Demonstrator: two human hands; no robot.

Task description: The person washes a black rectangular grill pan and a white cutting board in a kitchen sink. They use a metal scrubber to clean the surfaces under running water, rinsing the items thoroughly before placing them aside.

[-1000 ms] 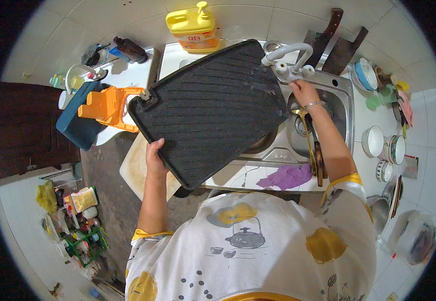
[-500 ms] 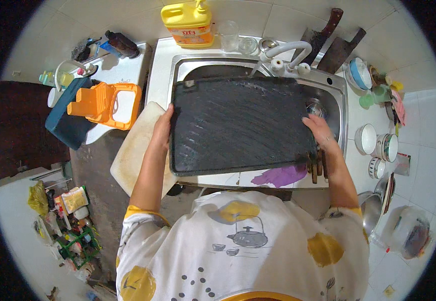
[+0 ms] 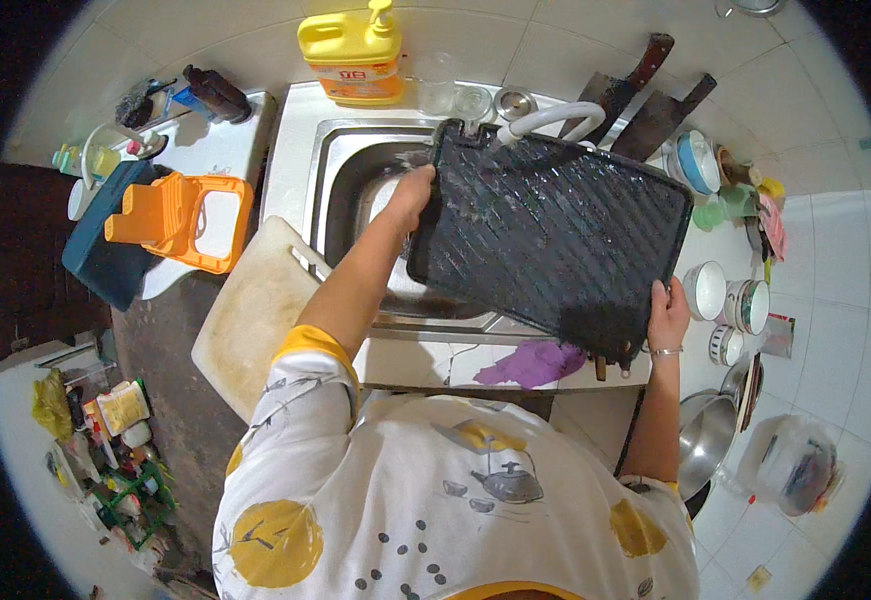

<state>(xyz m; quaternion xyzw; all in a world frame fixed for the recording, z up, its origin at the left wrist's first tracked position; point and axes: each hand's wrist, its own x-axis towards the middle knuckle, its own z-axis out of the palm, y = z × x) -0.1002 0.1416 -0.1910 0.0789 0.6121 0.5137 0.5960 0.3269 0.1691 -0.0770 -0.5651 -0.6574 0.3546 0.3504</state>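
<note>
A wet black rectangular board (image 3: pixel 555 230) with slanting ridges is held tilted over the sink (image 3: pixel 320 200), hiding most of its right side. My left hand (image 3: pixel 413 198) grips the board's left edge, above the left basin. Near the lower right corner, my right hand (image 3: pixel 667 318) is closed on the opposite edge, a bracelet at its wrist. The white faucet (image 3: pixel 560 118) reaches over the board's far edge. A cream cutting board (image 3: pixel 250 305) leans at the counter's left front corner, beside my left forearm.
A yellow pump jug (image 3: pixel 353 60) and glasses stand behind the sink. Two cleavers (image 3: pixel 660 120) lean at the back wall. Bowls (image 3: pixel 705 290) line the right counter. A purple cloth (image 3: pixel 530 365) lies on the front edge. An orange plastic frame (image 3: pixel 190 220) sits at left.
The black board has moved right and turned clockwise, its far edge now under the faucet. My left hand has moved right and away from me; my right hand is nearer the front. The left basin is uncovered.
</note>
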